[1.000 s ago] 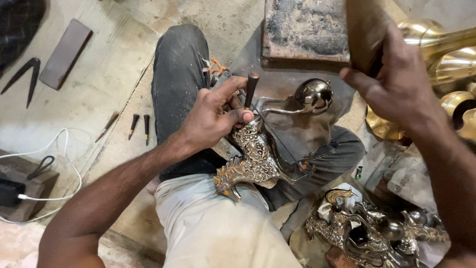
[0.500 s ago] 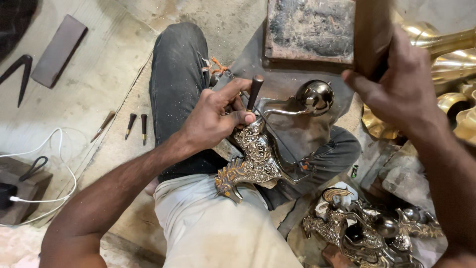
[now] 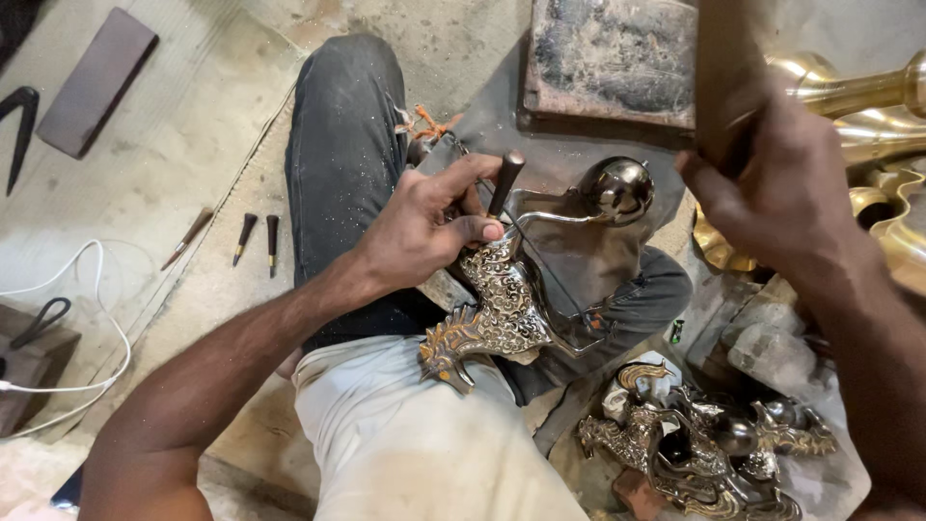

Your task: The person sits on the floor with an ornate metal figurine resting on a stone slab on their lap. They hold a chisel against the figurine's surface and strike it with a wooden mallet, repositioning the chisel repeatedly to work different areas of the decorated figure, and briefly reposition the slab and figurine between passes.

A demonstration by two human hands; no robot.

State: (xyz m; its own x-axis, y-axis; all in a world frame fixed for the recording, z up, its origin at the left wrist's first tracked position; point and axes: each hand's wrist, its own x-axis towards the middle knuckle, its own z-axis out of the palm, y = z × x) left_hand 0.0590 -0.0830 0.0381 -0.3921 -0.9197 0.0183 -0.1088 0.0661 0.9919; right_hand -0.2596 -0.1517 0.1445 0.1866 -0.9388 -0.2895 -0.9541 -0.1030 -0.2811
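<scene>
My left hand (image 3: 424, 232) grips a dark chisel-like punch (image 3: 505, 181), its tip set on an ornate engraved brass figure (image 3: 502, 314) that lies across my lap. The figure ends in a polished metal ball (image 3: 619, 188) on a thin curved stem. My right hand (image 3: 776, 188) is raised at the upper right, shut on a dark wooden block (image 3: 725, 77) held above the punch. I sit on the floor in dark jeans (image 3: 342, 154) and a pale cloth.
Several small punches (image 3: 256, 236) lie on the floor to the left, with a dark flat stone (image 3: 95, 82), black pincers (image 3: 21, 130) and a white cable (image 3: 87, 318). A worn metal plate (image 3: 612, 58) lies ahead. Brass vessels (image 3: 868, 106) stand right; similar ornate figures (image 3: 694, 444) are piled lower right.
My right hand with the wooden block has risen a little and shifted left. The left hand keeps the punch on the brass figure.
</scene>
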